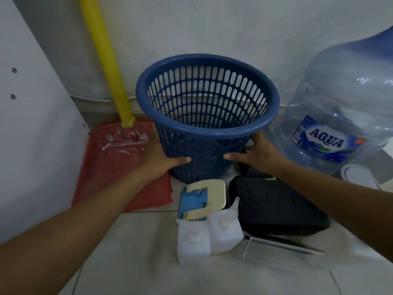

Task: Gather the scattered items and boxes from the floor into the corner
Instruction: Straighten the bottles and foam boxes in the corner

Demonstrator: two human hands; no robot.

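Observation:
A blue slotted plastic basket (207,128) stands upright against the wall, and nothing shows inside it. My left hand (161,156) presses its left side and my right hand (257,151) presses its right side, thumbs on the front wall. In front of it on the floor lie a cream and blue hole punch (204,200), two white plastic bottles (209,237) side by side, a black case (276,207) and a clear acrylic stand (276,246).
A red dustpan (119,165) with a yellow handle (106,60) leans in the corner at the left, beside a white panel (32,124). A large Aqua water jug (342,116) stands at the right. The floor is pale tile.

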